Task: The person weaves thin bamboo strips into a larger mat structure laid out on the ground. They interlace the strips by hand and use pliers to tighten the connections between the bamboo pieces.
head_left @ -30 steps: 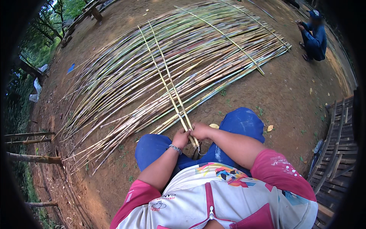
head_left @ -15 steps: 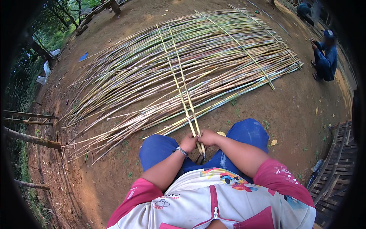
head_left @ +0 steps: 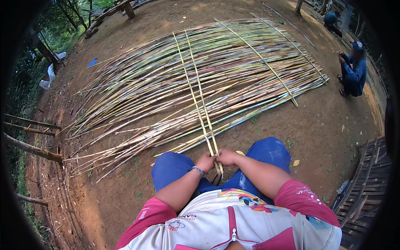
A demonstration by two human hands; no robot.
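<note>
Two long, thin yellowish bamboo poles (head_left: 192, 89) run side by side from between my knees out across a wide layer of many similar poles (head_left: 166, 93) on the ground. My left hand (head_left: 206, 161), with a bracelet at the wrist, is closed round the near ends of the pair. Pressed close beside it, my right hand (head_left: 227, 156) is also closed on these ends. A thin pale string or wire (head_left: 225, 179) curls just below the pole ends. Exactly what the fingertips pinch is hidden.
Two more crosswise poles (head_left: 266, 62) lie over the layer at the right. A person in dark blue (head_left: 353, 75) squats at the far right, another (head_left: 332, 23) behind. A slatted bamboo structure (head_left: 364, 187) stands near right; wooden rails (head_left: 35, 149) are at left.
The view has shifted slightly, so the poles sit a little lower in it. Both hands stay closed on the near pole ends, with hardly any visible movement.
</note>
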